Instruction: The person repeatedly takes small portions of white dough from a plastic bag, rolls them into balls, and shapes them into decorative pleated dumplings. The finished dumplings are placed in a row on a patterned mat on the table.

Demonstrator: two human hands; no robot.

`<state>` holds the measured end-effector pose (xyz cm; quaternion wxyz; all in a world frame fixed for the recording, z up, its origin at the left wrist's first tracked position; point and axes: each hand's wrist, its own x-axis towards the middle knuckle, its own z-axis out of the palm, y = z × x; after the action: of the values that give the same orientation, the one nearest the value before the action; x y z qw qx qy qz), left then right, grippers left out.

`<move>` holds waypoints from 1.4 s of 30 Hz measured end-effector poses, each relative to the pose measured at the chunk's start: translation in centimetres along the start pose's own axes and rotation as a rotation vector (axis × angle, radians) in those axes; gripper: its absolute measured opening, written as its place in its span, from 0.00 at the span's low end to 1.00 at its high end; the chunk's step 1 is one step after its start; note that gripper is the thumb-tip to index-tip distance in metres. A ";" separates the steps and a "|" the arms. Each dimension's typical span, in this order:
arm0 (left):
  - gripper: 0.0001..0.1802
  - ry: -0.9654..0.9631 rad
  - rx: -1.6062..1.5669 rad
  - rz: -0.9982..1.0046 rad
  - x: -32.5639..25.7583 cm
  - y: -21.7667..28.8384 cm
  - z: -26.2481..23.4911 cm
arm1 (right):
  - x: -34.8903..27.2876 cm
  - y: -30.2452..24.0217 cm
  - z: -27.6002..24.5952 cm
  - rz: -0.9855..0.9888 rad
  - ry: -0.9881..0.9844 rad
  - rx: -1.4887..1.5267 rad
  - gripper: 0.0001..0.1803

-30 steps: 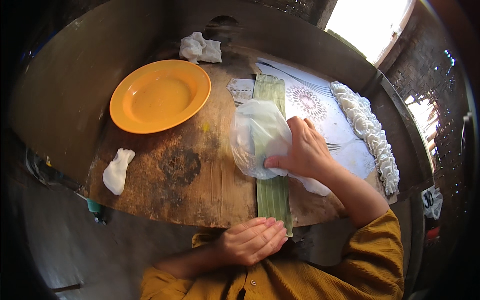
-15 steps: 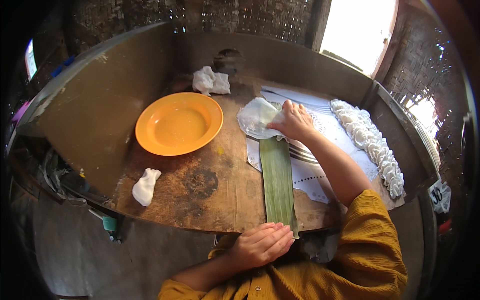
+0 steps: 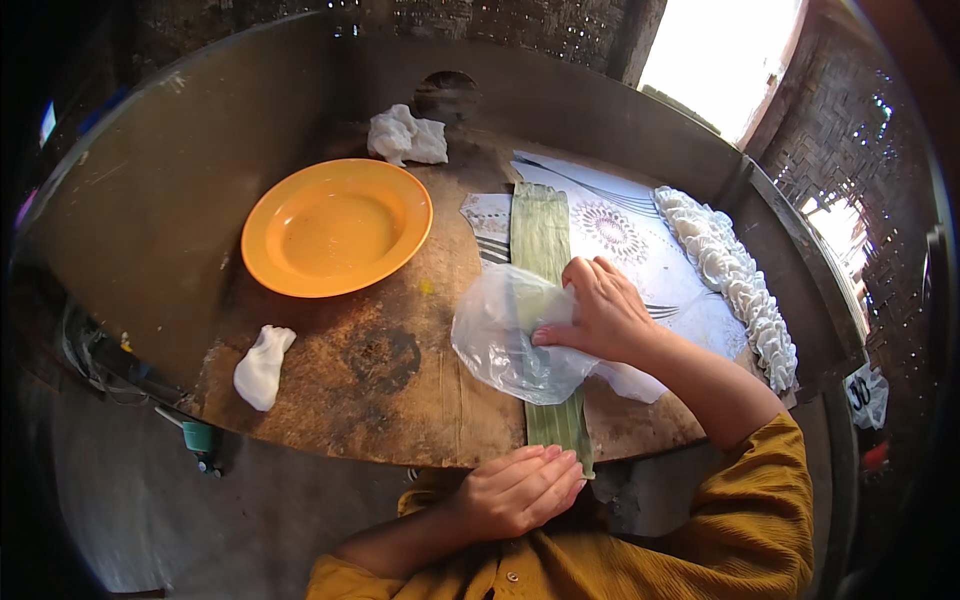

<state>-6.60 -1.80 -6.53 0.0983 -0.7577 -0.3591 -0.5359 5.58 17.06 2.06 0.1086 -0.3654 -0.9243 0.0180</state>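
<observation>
A long strip of green leaf runs across the table from the far side to the front edge. My left hand lies flat over its near end, fingers straight and side by side. Over the strip's middle, my right hand holds a thin, clear, rounded plastic sheet, its thumb and fingers curled on the right side. The leaf shows through the plastic. Beneath the strip's far half lies a white patterned sheet, partly covered by my right hand and the plastic.
An orange plate stands at the left. One crumpled white cloth or plastic lies behind it, another white bundle in front. Overlapping white ruffled discs line the right side. Raised boards wall the wooden table.
My right hand has drawn the clear plastic toward me along the leaf, uncovering the strip's far end and the sheet's round pattern. The left hand stays on the near end.
</observation>
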 end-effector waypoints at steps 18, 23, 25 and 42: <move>0.09 -0.037 0.021 0.006 0.0 -0.2 -0.2 | 13.2 9.3 2.7 0.086 0.010 -0.249 0.41; 0.12 -0.082 -0.118 -0.117 0.8 0.6 -0.9 | 16.3 10.4 3.3 0.304 0.061 -0.296 0.40; 0.13 -0.090 -0.122 -0.160 1.1 0.9 -1.1 | 16.6 10.0 3.0 0.325 0.107 -0.314 0.40; 0.57 -0.065 -0.799 -1.032 8.9 -2.0 -0.8 | -6.9 -1.4 -9.4 0.120 0.378 0.416 0.31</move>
<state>-7.00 3.17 1.20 -0.4717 -0.4821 -0.4526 -0.5833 11.56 10.94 10.15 0.3501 -0.3860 -0.8410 0.1453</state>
